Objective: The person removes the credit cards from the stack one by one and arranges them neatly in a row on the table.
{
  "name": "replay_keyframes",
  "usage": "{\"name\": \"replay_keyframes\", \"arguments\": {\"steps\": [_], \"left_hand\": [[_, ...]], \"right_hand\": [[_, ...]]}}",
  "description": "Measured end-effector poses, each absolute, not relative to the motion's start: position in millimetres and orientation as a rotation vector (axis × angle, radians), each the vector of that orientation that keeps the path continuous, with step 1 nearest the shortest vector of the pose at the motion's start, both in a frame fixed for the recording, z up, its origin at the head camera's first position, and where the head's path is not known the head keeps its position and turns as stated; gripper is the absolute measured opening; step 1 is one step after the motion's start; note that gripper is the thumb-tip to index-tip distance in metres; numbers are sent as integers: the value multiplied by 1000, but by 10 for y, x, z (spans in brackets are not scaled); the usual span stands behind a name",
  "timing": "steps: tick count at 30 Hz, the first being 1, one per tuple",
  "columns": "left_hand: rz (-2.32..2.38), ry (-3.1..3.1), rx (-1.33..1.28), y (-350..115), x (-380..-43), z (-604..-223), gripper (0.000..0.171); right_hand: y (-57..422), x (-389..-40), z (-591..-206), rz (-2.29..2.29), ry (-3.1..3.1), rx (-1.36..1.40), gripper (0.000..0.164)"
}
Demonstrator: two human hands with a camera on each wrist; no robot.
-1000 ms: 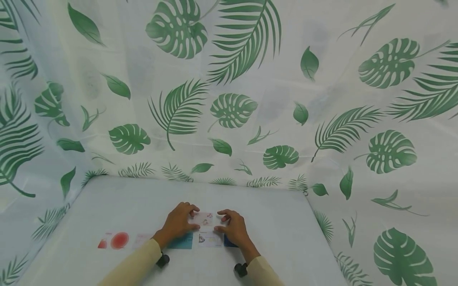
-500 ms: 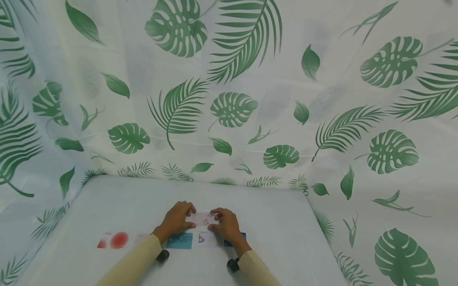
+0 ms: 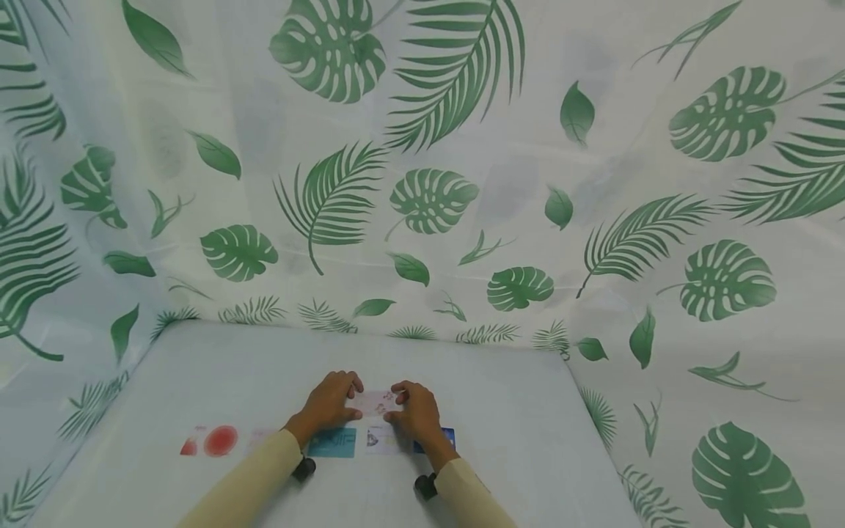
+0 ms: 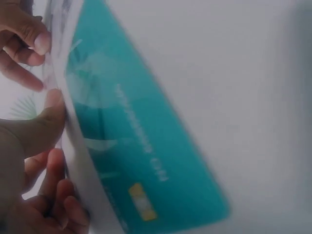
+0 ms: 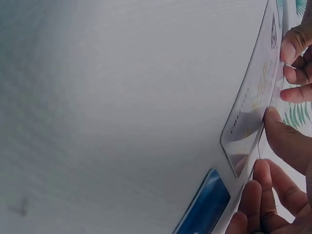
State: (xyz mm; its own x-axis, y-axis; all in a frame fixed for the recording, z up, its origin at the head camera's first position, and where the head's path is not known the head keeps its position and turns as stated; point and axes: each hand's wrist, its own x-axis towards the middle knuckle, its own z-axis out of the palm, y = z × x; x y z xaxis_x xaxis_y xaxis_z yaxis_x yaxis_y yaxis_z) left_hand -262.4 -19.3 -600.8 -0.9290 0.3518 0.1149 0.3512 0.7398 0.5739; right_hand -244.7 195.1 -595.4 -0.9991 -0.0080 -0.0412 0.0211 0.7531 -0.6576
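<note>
A pale pink card [image 3: 372, 403] with small reddish figures lies crosswise between both hands in the head view. My left hand [image 3: 330, 402] holds its left end, thumb at the near corner and fingers at the far one. At the right end, my right hand [image 3: 419, 415] grips it the same way with thumb and curled fingers. Just nearer to me lie a teal card [image 3: 335, 443], a whitish card [image 3: 386, 441] and a blue card [image 3: 446, 439], the last partly hidden by the right wrist. The left wrist view shows the teal card [image 4: 126, 122] close beside the left thumb.
Farther left on the white table [image 3: 198, 374] lie a card with a red disc [image 3: 221, 441] and a pale pink card [image 3: 262, 438], partly covered by the left sleeve. A leaf-print curtain [image 3: 436, 293] encloses the table behind and at both sides.
My right hand has moved left, from a gap beside the card onto its right end. The left hand has stayed nearly in place. More of the blue card shows now.
</note>
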Motion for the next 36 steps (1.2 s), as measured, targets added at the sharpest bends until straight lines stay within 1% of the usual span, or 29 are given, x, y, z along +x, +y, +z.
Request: {"name": "replay_keyframes", "arguments": {"steps": [6, 13, 17, 20, 25, 31, 36], "left_hand": [[955, 2907, 583, -189, -2634, -5992, 44], [975, 2896, 551, -155, -2616, -5966, 46], [991, 2895, 541, -124, -2585, -5947, 46], [1008, 2891, 539, -93, -2581, -5954, 49], [1068, 2893, 592, -20, -2575, -5913, 57], [1115, 2892, 678, 122, -2548, -5861, 57], [1135, 2898, 696, 288, -2521, -5827, 56]], "right_hand": [[1943, -2445, -5955, -1085, 2884, 41, 46], [1943, -2421, -5933, -1139, 2899, 36, 47], [1957, -2400, -5935, -1141, 2924, 31, 49], [1990, -2381, -5930, -1115, 2961, 11, 53], [2103, -2356, -5877, -1063, 3018, -58, 59], [2300, -2310, -5810, -1059, 3030, -60, 59], [2501, -2236, -5760, -1089, 3040, -38, 57]]}}
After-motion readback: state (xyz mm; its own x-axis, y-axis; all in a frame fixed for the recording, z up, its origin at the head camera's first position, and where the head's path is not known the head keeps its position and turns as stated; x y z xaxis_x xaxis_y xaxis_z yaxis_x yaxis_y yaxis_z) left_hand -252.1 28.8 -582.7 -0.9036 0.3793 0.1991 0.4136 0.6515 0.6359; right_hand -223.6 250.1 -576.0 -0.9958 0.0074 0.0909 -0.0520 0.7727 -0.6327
